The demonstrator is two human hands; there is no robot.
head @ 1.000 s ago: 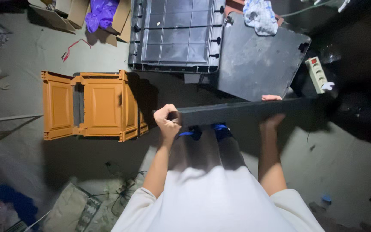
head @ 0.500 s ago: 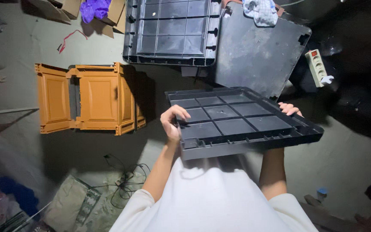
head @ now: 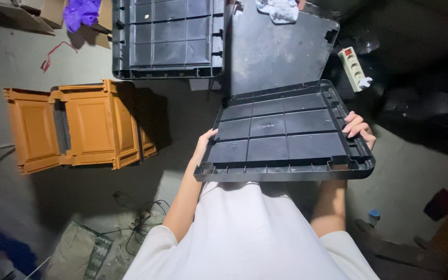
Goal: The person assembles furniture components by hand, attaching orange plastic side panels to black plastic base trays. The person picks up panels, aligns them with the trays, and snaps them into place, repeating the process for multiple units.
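- The left hand (head: 205,141) and right hand (head: 358,128) are gripping the black ribbed panel (head: 285,134) by opposite edges at frame centre.
- Keeping it level is helping it clear the orange crate (head: 81,126) at left.

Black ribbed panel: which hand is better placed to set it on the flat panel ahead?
Probably right. The right hand grips the black ribbed panel on the edge nearer the flat panel; the left hand holds the far edge.

Both hands, left hand (head: 204,143) at nine o'clock and right hand (head: 359,129) at three, grip a ribbed black panel (head: 281,135); orange crate (head: 79,124) lies beyond at nine.
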